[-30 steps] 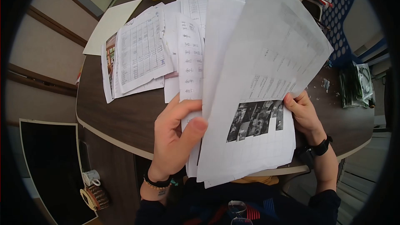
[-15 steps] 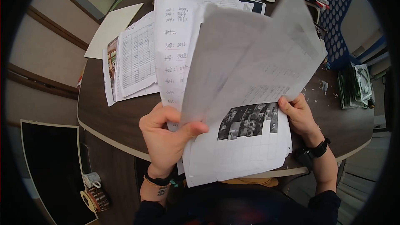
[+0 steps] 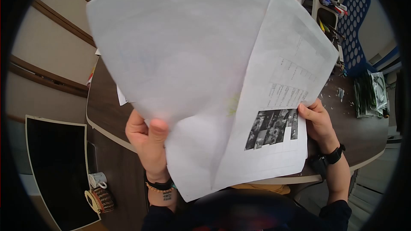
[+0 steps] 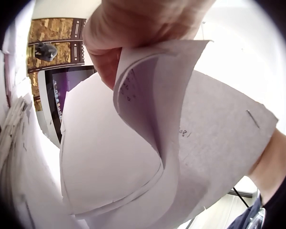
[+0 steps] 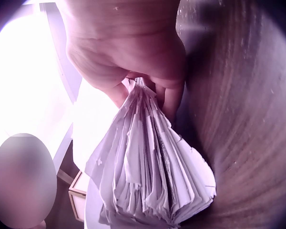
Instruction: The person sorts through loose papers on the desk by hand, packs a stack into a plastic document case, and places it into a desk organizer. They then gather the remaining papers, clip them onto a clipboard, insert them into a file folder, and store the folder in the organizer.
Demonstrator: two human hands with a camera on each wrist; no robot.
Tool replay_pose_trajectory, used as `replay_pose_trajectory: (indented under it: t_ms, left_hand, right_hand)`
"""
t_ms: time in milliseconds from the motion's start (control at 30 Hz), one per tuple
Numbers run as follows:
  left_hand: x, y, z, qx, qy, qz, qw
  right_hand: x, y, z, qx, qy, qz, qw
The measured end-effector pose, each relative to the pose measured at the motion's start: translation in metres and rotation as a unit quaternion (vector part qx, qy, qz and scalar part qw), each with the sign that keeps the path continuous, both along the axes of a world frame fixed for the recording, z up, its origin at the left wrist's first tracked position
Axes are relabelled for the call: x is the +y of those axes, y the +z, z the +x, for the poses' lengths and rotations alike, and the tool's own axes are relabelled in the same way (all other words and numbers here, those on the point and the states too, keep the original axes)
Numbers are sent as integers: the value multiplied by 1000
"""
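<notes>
A thick stack of papers (image 5: 150, 167) fans out below my right hand (image 3: 317, 123), which grips its right edge. On the stack's right half lies a printed page (image 3: 265, 162) with a table and a strip of dark photos. My left hand (image 3: 147, 143) pinches the lower left edge of a large, mostly blank white sheet (image 3: 171, 55), thumb on top. That sheet spreads up and left, hiding much of the desk. In the left wrist view the pinched paper (image 4: 148, 109) curls over, and a staple (image 4: 253, 119) shows on a page beside it.
The dark desk (image 3: 111, 107) has a pale rim. At the right are a blue perforated basket (image 3: 355, 25), a holder with pens (image 3: 332, 4), paper scraps (image 3: 341, 94) and plastic packets (image 3: 371, 96). Lower left are a dark screen (image 3: 58, 171), a white mug (image 3: 97, 180) and a woven item (image 3: 100, 200).
My left hand has moved left, drawing the large sheet open. The handwritten number list and the papers at the desk's back left are now mostly covered. My right hand keeps its grip.
</notes>
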State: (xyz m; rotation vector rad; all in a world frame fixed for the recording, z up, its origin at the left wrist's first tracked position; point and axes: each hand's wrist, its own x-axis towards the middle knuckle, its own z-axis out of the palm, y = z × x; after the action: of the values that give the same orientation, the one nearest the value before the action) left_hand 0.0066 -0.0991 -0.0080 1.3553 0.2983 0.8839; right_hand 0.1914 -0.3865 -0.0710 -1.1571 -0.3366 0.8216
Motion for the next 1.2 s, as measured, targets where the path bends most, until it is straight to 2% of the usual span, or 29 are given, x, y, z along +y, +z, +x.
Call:
replay_pose_trajectory:
  t_ms: [133,267,333,367,433,467,500,567,600,767,800,867,900,1000,1067,1100,1167,1200]
  left_hand:
    - [5,-2,-3,-32,24,-8,999]
    - [4,3,-6,-5,1,-2,1000]
    - [7,6,-3,-50,7,-90,995]
    - [6,8,-3,-50,8,-91,995]
    - [2,15,-1,-82,97,-145,981]
    - [0,21,-3,-51,139,-182,972]
    - [-1,26,-5,-50,140,-181,972]
    - [2,35,-10,-137,-15,-283,949]
    - [7,35,-14,-137,-14,-281,950]
    - [49,31,-35,-205,-191,-234,931]
    - [50,32,-37,-206,-190,-230,932]
    - [46,36,-36,-215,-105,-213,947]
    - [44,36,-35,-215,-106,-210,948]
    - [39,34,-34,-214,-122,-212,946]
    - [38,30,-34,-234,-202,-238,921]
    - [32,31,-33,-238,-206,-236,920]
    - [17,31,-25,-238,-92,-245,935]
    - [13,30,-22,-243,-99,-242,934]
  right_hand:
    - [1,4,0,41,-2,19,999]
    - [-4,4,4,56,8,12,998]
    - [-2,6,2,56,-8,-4,998]
    - [-1,6,2,56,-7,-4,998]
    - [-1,6,2,47,-7,-25,999]
    - [-1,6,2,47,-6,-25,999]
    - [-1,6,3,46,-5,-31,998]
    - [1,5,2,45,-4,-35,998]
    - [2,6,0,34,-16,-42,998]
    - [10,11,-4,-2,-30,-53,998]
    - [11,13,-5,-8,-34,-50,998]
    - [14,13,-6,-14,-38,-42,998]
    - [14,13,-5,-14,-32,-38,999]
    - [13,9,-6,-44,-26,-45,998]
    - [18,12,-9,-80,-25,-52,995]
    - [17,10,-8,-84,-28,-51,995]
    - [18,1,-6,-128,-38,-60,989]
    - [19,1,-5,-110,-35,-59,992]
